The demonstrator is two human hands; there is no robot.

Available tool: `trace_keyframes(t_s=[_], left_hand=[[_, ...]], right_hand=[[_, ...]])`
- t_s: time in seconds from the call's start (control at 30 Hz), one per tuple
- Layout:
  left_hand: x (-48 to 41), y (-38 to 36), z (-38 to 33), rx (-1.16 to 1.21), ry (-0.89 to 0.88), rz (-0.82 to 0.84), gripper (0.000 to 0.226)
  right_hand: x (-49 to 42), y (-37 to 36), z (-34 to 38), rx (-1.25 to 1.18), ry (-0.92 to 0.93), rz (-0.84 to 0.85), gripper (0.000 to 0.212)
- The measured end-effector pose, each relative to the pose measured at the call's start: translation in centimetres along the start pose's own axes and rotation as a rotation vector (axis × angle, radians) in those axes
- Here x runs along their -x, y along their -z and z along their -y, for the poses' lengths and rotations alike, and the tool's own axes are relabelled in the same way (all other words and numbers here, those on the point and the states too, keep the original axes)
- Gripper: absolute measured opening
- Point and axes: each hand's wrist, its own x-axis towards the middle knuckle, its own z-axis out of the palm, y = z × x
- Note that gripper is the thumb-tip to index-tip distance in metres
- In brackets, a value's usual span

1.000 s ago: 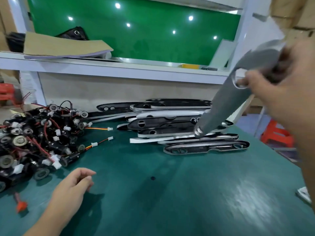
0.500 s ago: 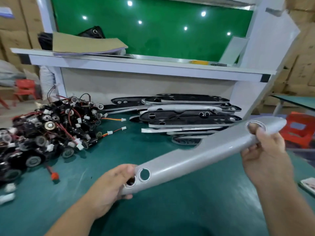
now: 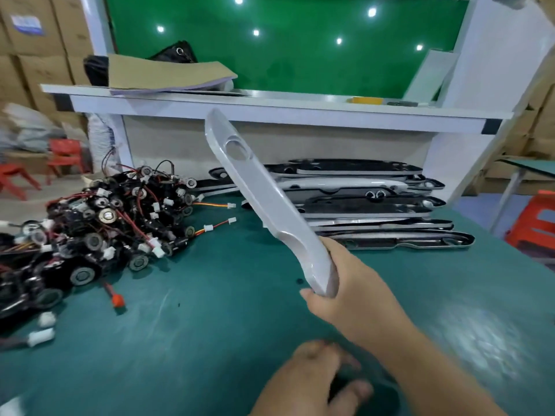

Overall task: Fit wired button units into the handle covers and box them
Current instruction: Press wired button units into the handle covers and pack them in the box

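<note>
Our right hand (image 3: 354,283) grips an empty handle cover (image 3: 264,199), our left hand (image 3: 312,382) is too blurred to judge, and the button units (image 3: 99,223) lie piled, unfitted.

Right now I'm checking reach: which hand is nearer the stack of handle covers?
Right. The right hand, gripping a silver cover, is just in front of the stack; the left hand is farther off, nearer the body.

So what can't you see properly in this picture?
In the head view:
The left hand is blurred and cut by the bottom edge; whether it holds anything is unclear.
The grey cover has its lower end hidden inside the right hand.
The button pile runs off the left edge.
The box label is too blurred to read.
</note>
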Motion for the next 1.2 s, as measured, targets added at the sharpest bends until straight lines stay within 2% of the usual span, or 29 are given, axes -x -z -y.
trace_keyframes(t_s=[0.03, 0.07, 0.13, 0.17, 0.27, 0.37, 0.43, 0.53, 0.73, 0.8, 0.9, 1.03, 1.07, 1.13, 1.2], left_hand=[[0.0, 1.2, 1.1, -0.047, -0.004, 0.004, 0.04], [-0.1, 2.6, 2.5, -0.086, 0.015, -0.02, 0.032], [-0.6, 6.5, 5.9, -0.2, 0.087, -0.179, 0.007], [-0.8, 8.8, 8.1, -0.288, 0.145, -0.296, 0.008], [-0.5, 15.9, 14.9, -0.632, 0.491, -0.493, 0.038], [0.7, 21.3, 20.3, -0.897, 0.791, -0.489, 0.052], [1.2, 23.9, 23.0, -0.946, 0.822, -0.468, 0.051], [0.9, 26.0, 24.9, -0.966, 0.807, -0.423, 0.048], [-0.4, 25.6, 24.9, -0.999, 0.832, -0.486, 0.031], [-0.4, 25.9, 24.7, -0.916, 0.826, -0.521, 0.029], [0.0, 26.0, 23.2, -0.806, 0.785, -0.605, 0.029], [0.6, 25.0, 18.1, -0.441, 0.484, -0.829, 0.025], [0.3, 24.5, 16.3, -0.287, 0.421, -0.871, 0.028], [-0.9, 23.2, 12.4, 0.233, 0.299, -0.922, 0.04], [-2.2, 21.3, 8.0, 0.67, 0.163, -0.815, 0.05]], right_hand=[[0.0, 0.5, -0.8, 0.092, 0.016, 0.04, 0.059], [0.1, 1.1, -1.8, 0.19, 0.018, 0.087, 0.066], [0.5, 2.4, -4.5, 0.418, 0.012, 0.149, 0.079], [0.7, 3.0, -6.0, 0.515, 0.003, 0.158, 0.085], [1.9, 4.9, -10.6, 0.591, -0.061, 0.225, 0.103], [2.9, 6.3, -13.7, 0.559, -0.108, 0.251, 0.117], [3.4, 6.8, -14.9, 0.508, -0.13, 0.242, 0.114], [4.2, 6.8, -16.2, 0.485, -0.103, 0.213, 0.091], [4.4, 6.7, -15.9, 0.513, -0.135, 0.275, 0.095], [4.7, 6.7, -15.9, 0.521, -0.124, 0.244, 0.084], [4.6, 6.9, -15.3, 0.541, -0.127, 0.208, 0.082], [4.7, 6.9, -14.5, 0.559, -0.173, 0.184, 0.095], [4.6, 6.8, -14.3, 0.572, -0.182, 0.167, 0.093], [4.2, 6.6, -13.7, 0.592, -0.192, 0.125, 0.091], [3.3, 6.2, -13.1, 0.611, -0.19, 0.051, 0.092]])
